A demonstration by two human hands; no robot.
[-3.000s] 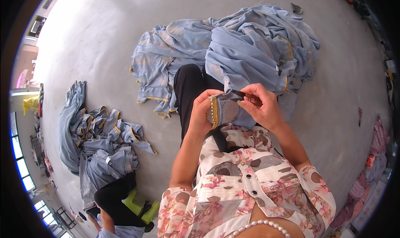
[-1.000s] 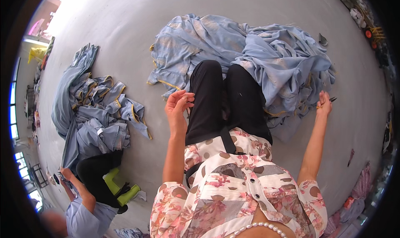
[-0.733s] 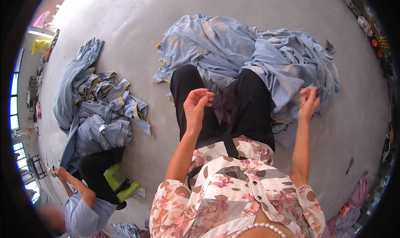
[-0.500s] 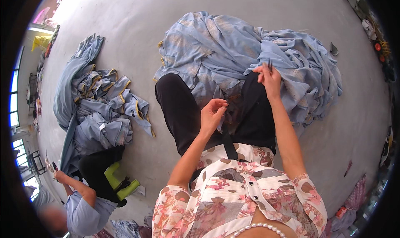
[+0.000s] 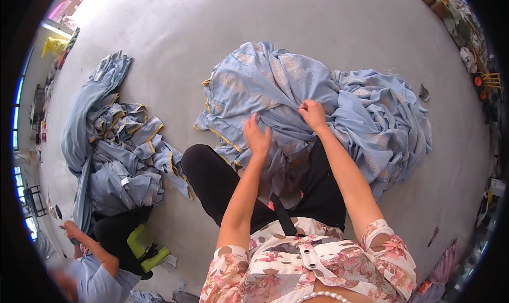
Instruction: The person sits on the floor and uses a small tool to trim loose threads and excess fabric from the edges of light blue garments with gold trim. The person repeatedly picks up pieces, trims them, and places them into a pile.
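Observation:
A large heap of light blue cloth (image 5: 249, 85) with pale patterned patches and yellow trim lies in front of me, reaching in between my knees. Over its near middle is my left hand (image 5: 258, 136), fingers apart and holding nothing, at or just above the cloth. My right hand (image 5: 313, 113) is closed at the cloth's surface, right of the left hand, its fingertips pressed together. Small dark snips showed in it half a second ago; now I cannot see them, and what the fingers hold is hidden.
To the left lies a second blue cloth pile (image 5: 124, 178) with yellow trim. Beside it sits a co-worker (image 5: 103, 276) in a light blue top, near a bright green object (image 5: 146, 250). A grey scrap (image 5: 423, 92) lies right of my heap. Clutter lines the far right edge.
Both hands have reached forward onto the cloth from above my lap. My left fingers have spread from a pinch. The snips in my right hand have dropped from sight.

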